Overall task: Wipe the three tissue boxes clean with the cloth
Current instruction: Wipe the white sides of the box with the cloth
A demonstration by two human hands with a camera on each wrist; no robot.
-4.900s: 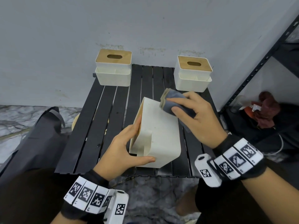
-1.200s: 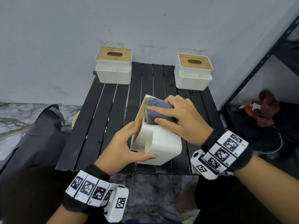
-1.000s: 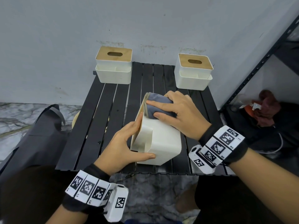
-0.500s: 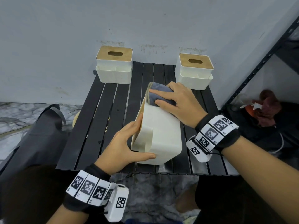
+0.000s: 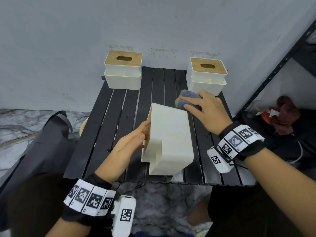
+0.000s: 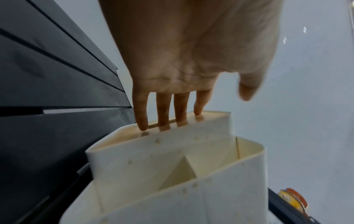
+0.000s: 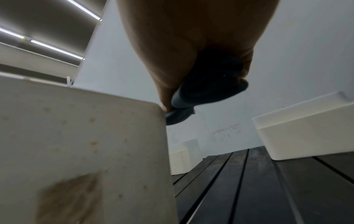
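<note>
A cream tissue box lies on its side in the middle of the black slatted table, its wooden lid facing left. My left hand touches that lid side with straight fingers, thumb held apart. My right hand grips a folded grey-blue cloth just past the box's far right corner; in the right wrist view the cloth sits bunched under the fingers, beside the box's edge. Two more cream boxes with wooden lids stand upright at the back left and back right.
A grey wall closes off the table's back. On the right a black metal rack holds a dark red rag. A black bag lies left of the table on the marble floor.
My right hand has slid the cloth along the box's upper face and off its far right corner. My left thumb has left the box's front and the hand has straightened.
</note>
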